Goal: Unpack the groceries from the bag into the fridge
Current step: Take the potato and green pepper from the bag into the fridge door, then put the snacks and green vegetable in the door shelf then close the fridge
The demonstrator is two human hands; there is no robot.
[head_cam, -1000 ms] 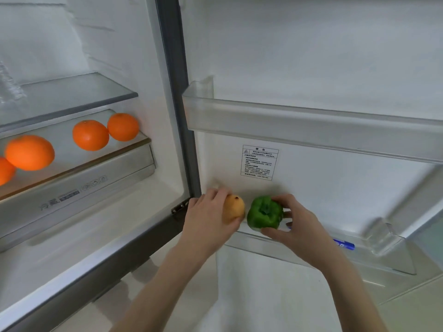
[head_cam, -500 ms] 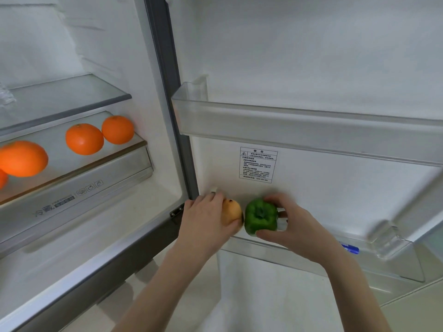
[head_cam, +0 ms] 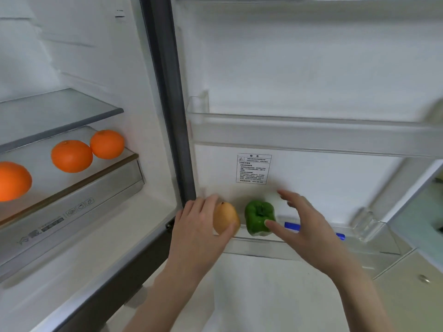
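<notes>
At door bin (head_cam: 311, 245), left hand (head_cam: 201, 233) cups yellow-orange pear (head_cam: 225, 220); right hand (head_cam: 304, 224), fingers spread, holds nothing beside glossy green bell pepper (head_cam: 259, 218), which may topple.

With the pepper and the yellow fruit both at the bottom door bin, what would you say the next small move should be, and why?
Probably let go of the yellow fruit and draw the left hand back. The right hand is open, only its thumb near the green pepper, which sits in the bottom door bin. The fruit lies beside the pepper in that bin, yet the left hand's fingers curl around it.
</notes>
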